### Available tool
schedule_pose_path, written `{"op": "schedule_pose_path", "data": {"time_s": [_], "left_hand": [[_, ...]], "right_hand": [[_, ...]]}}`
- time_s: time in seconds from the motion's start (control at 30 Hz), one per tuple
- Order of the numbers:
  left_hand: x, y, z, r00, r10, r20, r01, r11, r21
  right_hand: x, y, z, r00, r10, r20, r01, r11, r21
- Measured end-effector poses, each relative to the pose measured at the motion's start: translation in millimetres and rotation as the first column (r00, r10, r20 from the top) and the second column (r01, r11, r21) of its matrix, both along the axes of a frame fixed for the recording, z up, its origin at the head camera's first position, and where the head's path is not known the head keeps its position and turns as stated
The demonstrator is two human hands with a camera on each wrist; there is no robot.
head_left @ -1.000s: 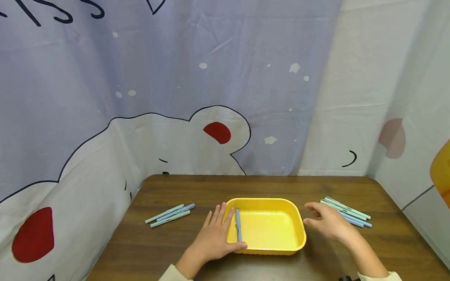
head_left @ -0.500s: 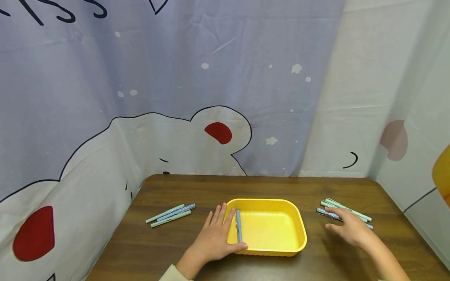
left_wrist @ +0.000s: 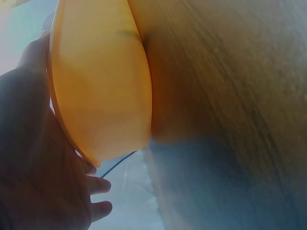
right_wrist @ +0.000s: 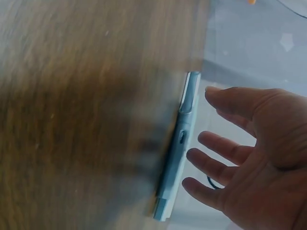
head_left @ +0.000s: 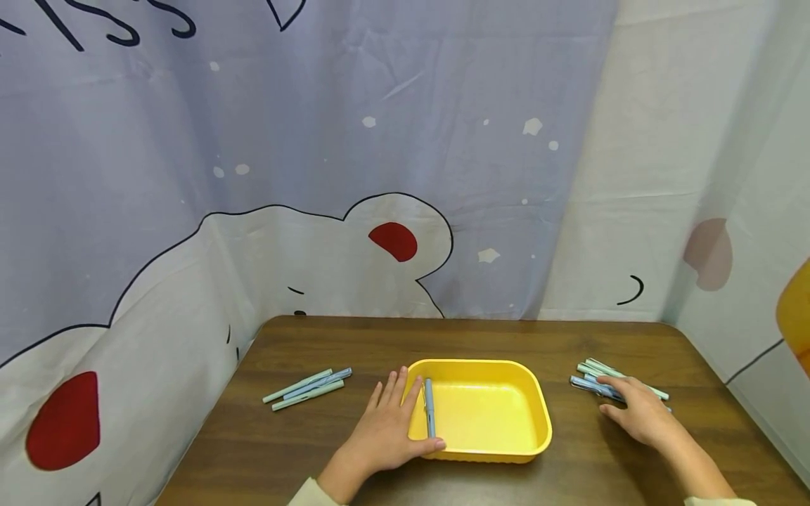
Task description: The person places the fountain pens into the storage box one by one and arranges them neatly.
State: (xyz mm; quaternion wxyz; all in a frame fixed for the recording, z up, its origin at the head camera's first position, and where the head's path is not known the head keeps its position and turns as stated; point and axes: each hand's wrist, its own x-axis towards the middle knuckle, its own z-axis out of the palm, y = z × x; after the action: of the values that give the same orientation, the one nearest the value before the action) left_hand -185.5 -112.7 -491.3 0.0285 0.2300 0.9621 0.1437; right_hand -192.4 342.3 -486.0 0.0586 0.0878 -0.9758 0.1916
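Note:
A yellow plastic tray (head_left: pixel 493 414) stands near the middle of the wooden table. Inside it, along the left wall, lies one blue pen (head_left: pixel 429 407). My left hand (head_left: pixel 392 425) rests on the tray's left side, its fingers spread over the rim and its thumb at the front left corner. To the right of the tray, my right hand (head_left: pixel 639 414) hovers with relaxed fingers over blue pens (head_left: pixel 588 385), partly covering them. In the right wrist view, thumb and fingertips are apart, close to a blue pen (right_wrist: pixel 176 148), with nothing between them.
Beside the blue pens on the right lie light green pens (head_left: pixel 652 388). Left of the tray is another small group, with green pens (head_left: pixel 308 396) and a blue pen (head_left: pixel 316 384). A printed curtain (head_left: pixel 481 176) hangs behind the table (head_left: pixel 493 337).
My right hand has moved rightward from beside the tray to over the blue pens, uncovering their left ends. The left hand stays on the tray.

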Motion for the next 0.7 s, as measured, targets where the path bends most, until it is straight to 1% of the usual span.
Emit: {"op": "schedule_pose_path", "data": {"time_s": [0.13, 0.33, 0.5, 0.7], "left_hand": [[0.7, 0.0, 0.8, 1.0, -0.002, 0.002, 0.002, 1.0, 0.01], [0.3, 0.0, 1.3, 1.0, 0.0, 0.008, 0.0, 1.0, 0.004], [0.0, -0.2, 0.7, 1.0, -0.003, 0.0, 0.003, 1.0, 0.007], [-0.5, 0.1, 0.1, 1.0, -0.002, -0.001, 0.002, 1.0, 0.005]], "right_hand": [[-3.6, 4, -4.6, 1.0, 0.01, -0.022, -0.01, 1.0, 0.016], [-9.3, 7, -10.5, 1.0, 0.014, -0.019, -0.014, 0.999, 0.041], [-12.5, 7, -11.8, 1.0, 0.009, -0.011, -0.008, 0.998, 0.062], [-16.2, 5, -10.4, 1.0, 0.024, -0.001, -0.024, 0.997, 0.075]]}}
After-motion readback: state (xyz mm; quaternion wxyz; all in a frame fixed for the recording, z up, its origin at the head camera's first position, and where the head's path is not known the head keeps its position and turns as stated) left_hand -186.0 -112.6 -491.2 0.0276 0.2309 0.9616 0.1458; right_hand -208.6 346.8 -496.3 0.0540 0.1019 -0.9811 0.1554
